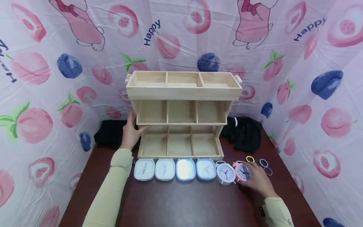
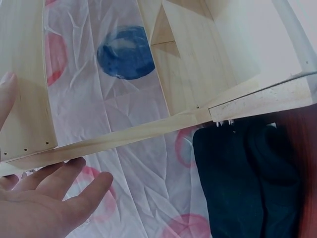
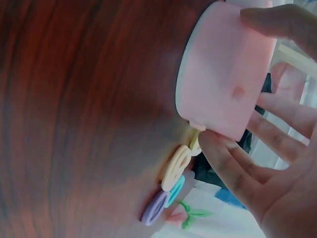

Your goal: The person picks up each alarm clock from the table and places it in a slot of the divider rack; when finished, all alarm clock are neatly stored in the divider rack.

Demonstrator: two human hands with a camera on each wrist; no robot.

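My left hand point(image 1: 131, 134) holds the left side of a tiered wooden storage rack point(image 1: 181, 94), thumb in front and fingers along the outer side. In the left wrist view, fingertips touch a wooden side slat point(image 2: 133, 133). On the right, my right hand point(image 1: 258, 178) grips a pink alarm clock point(image 1: 242, 171) between thumb and fingers; the right wrist view shows its smooth pink casing point(image 3: 223, 69). Beside it stands a white round alarm clock point(image 1: 226, 173). Farther left come light-blue square clocks point(image 1: 206, 169) and paler square clocks point(image 1: 144, 169), all in one row before the rack.
Several coloured rings, among them a yellow ring point(image 1: 250, 159) and a purple ring point(image 1: 267, 171), lie right of the pink clock. Black cloth point(image 1: 246, 134) lies right of the rack, with another black cloth point(image 1: 109, 134) on its left. Printed fabric surrounds the dark wooden table point(image 1: 181, 205).
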